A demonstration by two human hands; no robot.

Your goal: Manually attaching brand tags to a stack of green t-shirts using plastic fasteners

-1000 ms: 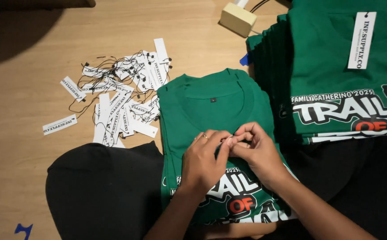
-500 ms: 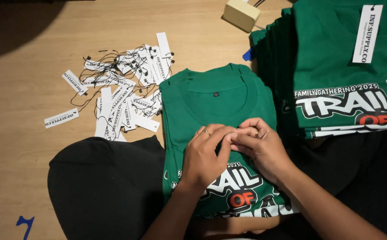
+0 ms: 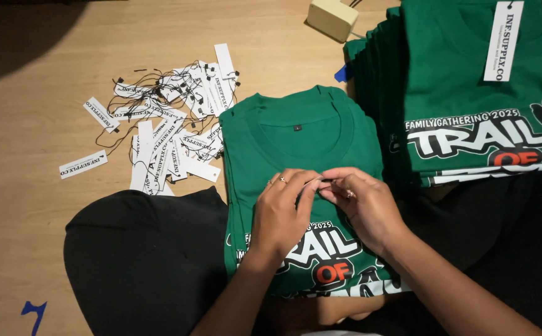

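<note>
So both hands are meeting right in the middle of a folded green t-shirt [image 3: 302, 140] that lies collar-up on the person's lap, just below the neckline and above the white and orange print. The left hand [image 3: 283, 214] rests flat-ish on the fabric with its fingertips curled in toward the right hand [image 3: 364, 205], and the two sets of fingertips are touching. They look pinched shut on something small and thin between them, maybe a bit of string or a tag loop, but it's too tiny to say what it is. There's a ring on the left hand.

Off to the left on the wooden table [image 3: 34, 124] sits a messy pile of white paper hang tags [image 3: 171, 134] with black strings, and a couple of loose ones lie a bit apart from the heap. To the right is a stack of the same green shirts [image 3: 470, 93], and the top one has a white tag [image 3: 503, 40] lying on it near the collar. A small beige box [image 3: 332, 18] sits at the top edge, just beside that stack. A bit of blue tape [image 3: 33, 311] shows on the table at bottom left.
</note>
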